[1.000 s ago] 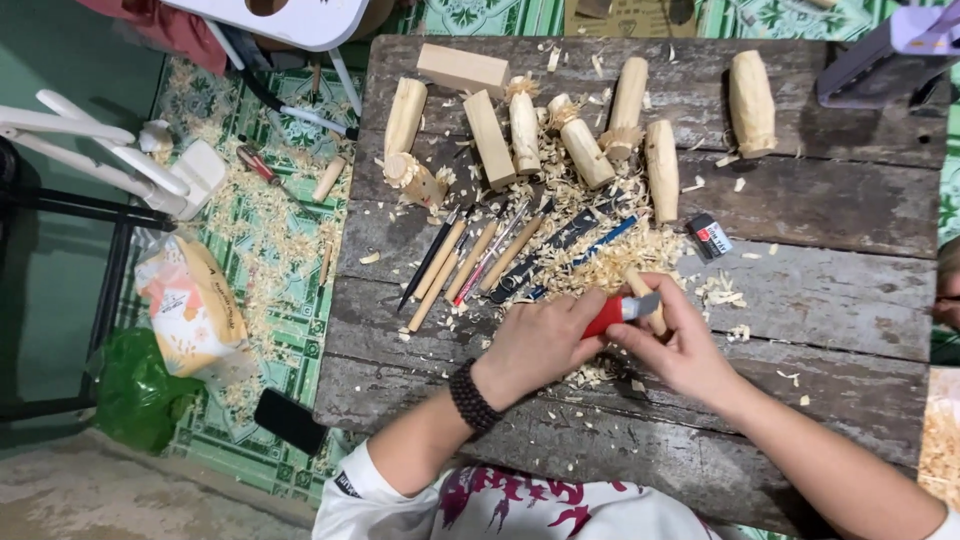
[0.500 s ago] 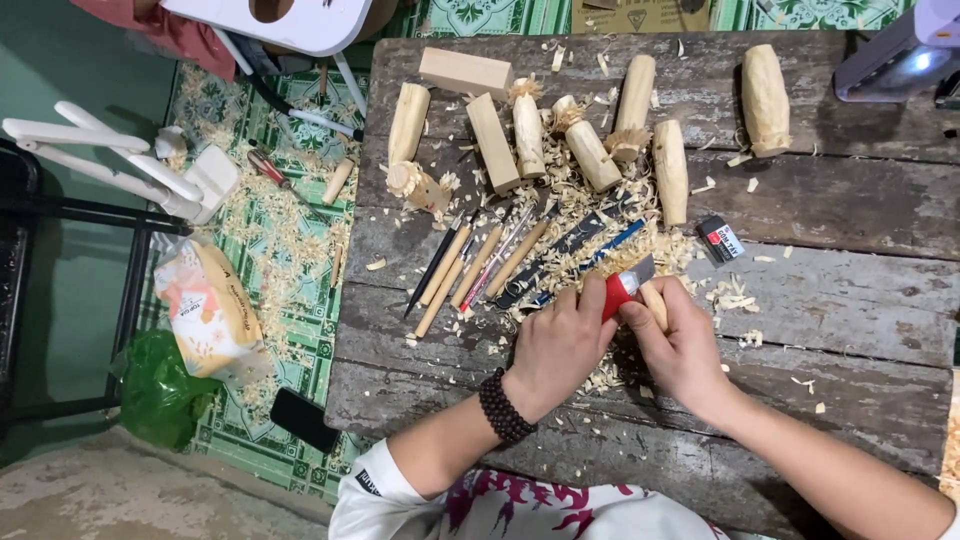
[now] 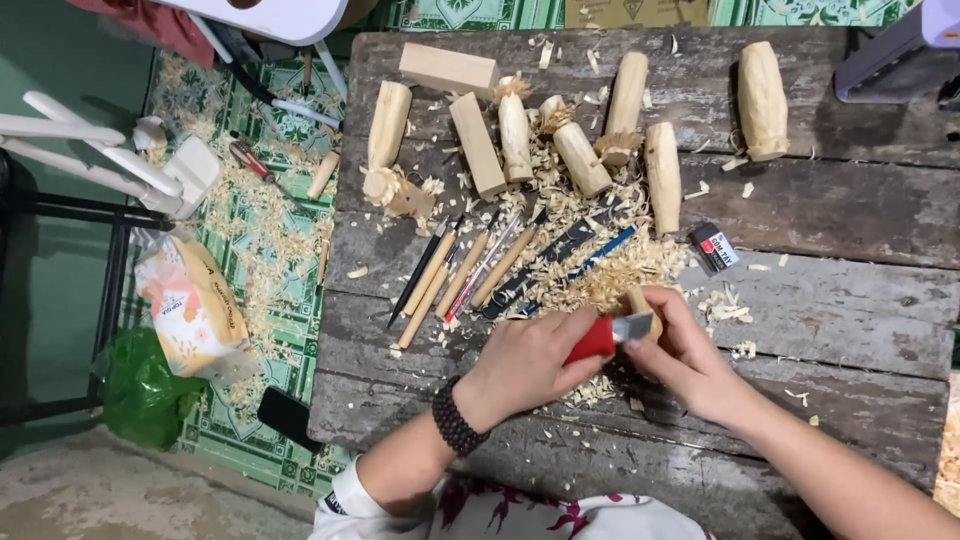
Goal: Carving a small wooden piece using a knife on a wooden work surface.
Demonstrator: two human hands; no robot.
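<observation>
head view, looking straight down. far left: green floor, a white plastic frame (image 3: 100, 160), a green bag (image 3: 140, 385), and just above it a cream and orange printed pouch (image 3: 190, 305) lying on a patterned green mat (image 3: 250, 240) littered with shavings. a dark flat phone-like slab (image 3: 290, 418) sits at the mat's lower edge, beside the table. weathered dark plank table (image 3: 850, 300) fills the middle and right. along its far side, a row of pale carved wood blanks (image 3: 580, 155), some squared, some rounded. below them a fan of wooden-handled carving tools (image 3: 470, 275) in a heap of curls. to the right, a small black box with red and white label (image 3: 716, 248), flat on the planks. left hand (image 3: 525, 365), beaded bracelet at the wrist, is closed round a red-handled knife (image 3: 600, 338). right hand (image 3: 685, 360) is wrapped about a small wood piece (image 3: 642, 305), mostly hidden by the fingers; the blade meets it between the two hands.
</observation>
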